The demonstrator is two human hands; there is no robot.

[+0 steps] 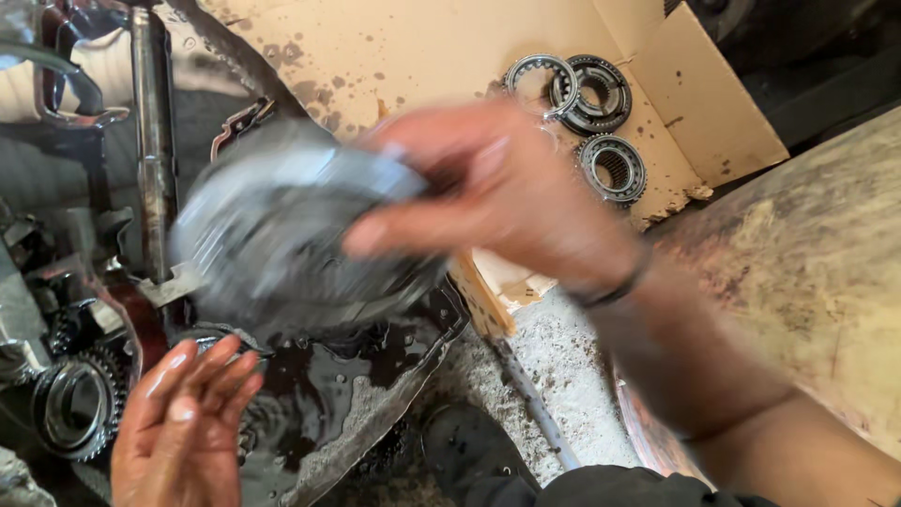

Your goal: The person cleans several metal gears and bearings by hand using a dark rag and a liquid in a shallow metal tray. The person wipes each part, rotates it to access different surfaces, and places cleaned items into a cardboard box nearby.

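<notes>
Right hand [497,188] gripping a blurred grey metal gear part [282,225], fingers wrapped over its right edge, left hand [178,422] below it, oily fingers together and empty, open gap between, 3 bearing rings [601,122] on stained cardboard [394,47] beyond the right fingers

Vehicle repair workshop, drivetrain or gearbox teardown by the look of it. Evidence: flattened cardboard sheet [394,56] laid out as a parts mat, spotted with oil. At the cardboard's right end sit three toothed steel rings and a bearing race [612,169]. Left of the cardboard, a steel shaft [153,141] stands upright among greasy castings. Below the cardboard, a pan of black oil [328,394], with a gear [77,404] at its left edge. Gritty concrete floor [572,376] right of the pan. Everything is oil-stained, no clean surface anywhere.
</notes>
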